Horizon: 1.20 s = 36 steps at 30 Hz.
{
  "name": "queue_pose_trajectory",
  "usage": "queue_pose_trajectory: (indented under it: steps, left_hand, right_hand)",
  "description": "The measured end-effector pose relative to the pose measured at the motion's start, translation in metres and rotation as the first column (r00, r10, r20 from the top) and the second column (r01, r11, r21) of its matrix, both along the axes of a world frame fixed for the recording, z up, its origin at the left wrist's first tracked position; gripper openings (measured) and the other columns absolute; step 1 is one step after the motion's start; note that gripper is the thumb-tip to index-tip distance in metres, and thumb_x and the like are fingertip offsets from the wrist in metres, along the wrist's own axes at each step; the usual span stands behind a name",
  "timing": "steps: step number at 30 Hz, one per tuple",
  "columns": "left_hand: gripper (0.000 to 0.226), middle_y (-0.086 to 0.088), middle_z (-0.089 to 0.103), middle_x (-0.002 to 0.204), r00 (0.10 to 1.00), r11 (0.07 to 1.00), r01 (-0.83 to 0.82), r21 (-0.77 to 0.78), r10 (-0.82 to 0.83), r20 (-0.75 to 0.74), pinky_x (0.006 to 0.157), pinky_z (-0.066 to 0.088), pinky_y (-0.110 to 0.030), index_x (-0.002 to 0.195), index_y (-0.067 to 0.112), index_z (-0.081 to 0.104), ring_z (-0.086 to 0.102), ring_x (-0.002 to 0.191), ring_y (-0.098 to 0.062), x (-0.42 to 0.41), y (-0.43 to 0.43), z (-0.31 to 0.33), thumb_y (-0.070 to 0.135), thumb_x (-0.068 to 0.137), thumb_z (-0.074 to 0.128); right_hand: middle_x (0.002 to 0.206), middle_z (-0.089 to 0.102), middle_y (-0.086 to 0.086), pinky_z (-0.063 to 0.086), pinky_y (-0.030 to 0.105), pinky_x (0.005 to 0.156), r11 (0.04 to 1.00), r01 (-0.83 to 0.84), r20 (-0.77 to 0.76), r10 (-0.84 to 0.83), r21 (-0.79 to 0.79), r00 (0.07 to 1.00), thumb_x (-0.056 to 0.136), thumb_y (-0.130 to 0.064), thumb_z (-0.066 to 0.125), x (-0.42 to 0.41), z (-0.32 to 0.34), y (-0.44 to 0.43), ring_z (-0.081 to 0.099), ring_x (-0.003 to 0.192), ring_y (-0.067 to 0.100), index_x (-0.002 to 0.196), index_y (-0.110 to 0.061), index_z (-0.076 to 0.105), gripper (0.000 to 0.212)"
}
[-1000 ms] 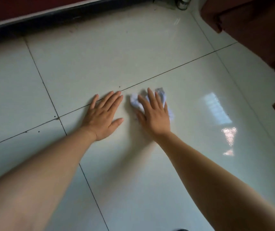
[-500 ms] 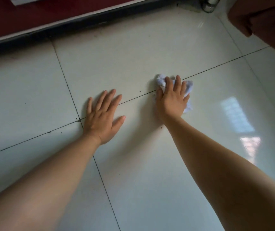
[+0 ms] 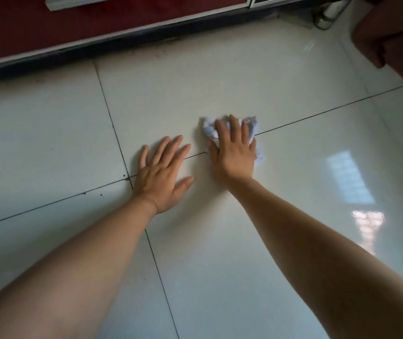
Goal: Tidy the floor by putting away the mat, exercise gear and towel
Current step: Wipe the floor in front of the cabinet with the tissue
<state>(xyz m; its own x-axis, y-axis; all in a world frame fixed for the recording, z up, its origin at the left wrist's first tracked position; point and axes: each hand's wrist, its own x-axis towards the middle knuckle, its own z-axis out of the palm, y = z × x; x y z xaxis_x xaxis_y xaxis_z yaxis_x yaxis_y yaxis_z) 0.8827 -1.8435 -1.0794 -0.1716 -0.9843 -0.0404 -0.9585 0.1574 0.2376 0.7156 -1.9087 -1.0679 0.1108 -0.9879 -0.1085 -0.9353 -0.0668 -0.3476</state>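
One cloth (image 3: 209, 129) under right hand (image 3: 234, 156), left hand (image 3: 162, 178) flat on floor (image 3: 207, 265)

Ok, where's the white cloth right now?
In the head view, the white cloth lies on the tiled floor under the right hand, across a grout line, just right of the left hand.

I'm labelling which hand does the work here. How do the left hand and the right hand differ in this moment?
The left hand lies bare on the tiled floor, while the right hand presses a crumpled white cloth beneath it. The left hand's fingers are spread apart; the right hand's lie closer together. The right hand reaches farther forward than the left hand. Both are palm down with fairly straight fingers.
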Motion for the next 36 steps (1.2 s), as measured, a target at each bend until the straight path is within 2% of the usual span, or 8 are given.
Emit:
queue_pose_trajectory:
  steps: [3, 7, 16, 21, 25, 28, 31, 36]
  left_hand:
    - [0.074, 0.002, 0.017, 0.157, 1.000, 0.998, 0.027, 0.063, -0.028, 0.008, 0.112, 0.003, -0.049, 0.146, 0.025, 0.027, 0.013, 0.144, -0.019, 0.002, 0.000, 0.006, 0.061, 0.081, 0.024]
    - [0.067, 0.007, -0.007, 0.158, 1.000, 0.975, 0.018, 0.224, -0.022, 0.015, 0.113, -0.004, -0.050, 0.149, 0.033, 0.008, -0.007, 0.144, -0.014, 0.021, 0.025, 0.019, 0.055, 0.091, 0.033]
    - [0.062, 0.007, -0.008, 0.158, 0.996, 0.963, -0.075, 0.258, 0.060, 0.066, 0.114, -0.002, -0.049, 0.149, 0.029, 0.008, -0.006, 0.145, -0.015, 0.109, 0.106, 0.042, 0.047, 0.095, 0.034]
    - [0.062, 0.007, -0.011, 0.157, 0.997, 0.953, -0.046, 0.298, 0.025, 0.075, 0.114, -0.002, -0.049, 0.149, 0.030, 0.004, -0.009, 0.144, -0.016, 0.126, 0.112, 0.046, 0.048, 0.096, 0.031]
    - [0.062, 0.004, -0.010, 0.158, 0.998, 0.961, -0.061, 0.271, 0.053, 0.037, 0.114, 0.000, -0.049, 0.149, 0.031, 0.003, -0.008, 0.144, -0.018, 0.116, 0.105, 0.045, 0.048, 0.096, 0.031]
    - [0.063, 0.002, -0.014, 0.157, 0.982, 0.935, -0.189, 0.301, 0.188, 0.033, 0.113, -0.001, -0.053, 0.148, 0.034, 0.001, -0.015, 0.144, -0.021, 0.111, 0.103, 0.038, 0.049, 0.095, 0.031]
    - [0.068, -0.003, -0.029, 0.153, 0.925, 0.817, -0.375, 0.437, 0.358, 0.125, 0.108, -0.007, -0.062, 0.144, 0.041, -0.013, -0.028, 0.138, -0.035, 0.107, 0.100, 0.034, 0.059, 0.092, 0.027]
    - [0.069, -0.004, -0.041, 0.146, 0.931, 0.745, -0.339, 0.574, 0.353, 0.092, 0.104, -0.010, -0.065, 0.140, 0.045, -0.022, -0.037, 0.132, -0.039, 0.112, 0.092, 0.036, 0.061, 0.092, 0.024]
  right_hand:
    - [0.152, 0.030, 0.006, 0.024, 0.048, 0.107, 0.996, -0.085, -0.019, 0.084, -0.032, 0.996, 0.087, -0.053, 0.022, -0.009, -0.001, 0.025, 0.019, 0.142, 0.032, 0.139, -0.024, 0.041, 0.062]
    - [0.154, 0.022, 0.000, 0.021, 0.045, 0.108, 0.992, 0.118, -0.028, -0.117, 0.038, 0.993, 0.088, -0.050, 0.026, -0.003, 0.004, 0.057, 0.013, 0.143, 0.027, 0.140, -0.029, 0.035, 0.057]
    - [0.157, 0.006, 0.004, 0.015, 0.048, 0.111, 0.961, 0.198, 0.020, -0.206, 0.193, 0.978, 0.095, -0.040, 0.040, 0.057, 0.024, 0.105, 0.001, 0.144, 0.029, 0.148, -0.028, 0.017, 0.058]
    - [0.154, 0.010, 0.000, 0.024, 0.049, 0.102, 0.986, 0.063, -0.145, -0.041, 0.157, 0.989, 0.092, -0.059, 0.030, 0.048, 0.034, 0.122, 0.011, 0.140, 0.027, 0.144, -0.040, 0.016, 0.057]
    - [0.157, 0.006, -0.002, 0.011, 0.054, 0.108, 0.994, -0.079, -0.236, 0.096, 0.081, 0.967, 0.092, -0.061, 0.028, 0.041, 0.033, 0.116, 0.004, 0.143, 0.027, 0.146, -0.041, 0.013, 0.059]
    - [0.156, 0.019, -0.001, 0.013, 0.057, 0.108, 0.976, -0.213, -0.132, 0.216, 0.034, 0.967, 0.092, -0.056, 0.028, 0.042, 0.022, 0.112, 0.012, 0.143, 0.030, 0.146, -0.036, 0.024, 0.058]
    - [0.147, 0.038, -0.001, 0.021, 0.056, 0.105, 0.977, -0.207, -0.106, 0.201, -0.050, 0.974, 0.089, -0.050, 0.034, 0.043, 0.013, 0.110, 0.029, 0.135, 0.031, 0.136, -0.033, 0.043, 0.052]
    - [0.146, 0.039, -0.004, 0.019, 0.049, 0.106, 0.989, -0.113, -0.061, 0.108, -0.100, 0.992, 0.091, -0.043, 0.039, 0.050, 0.005, 0.091, 0.030, 0.133, 0.023, 0.130, -0.029, 0.049, 0.043]
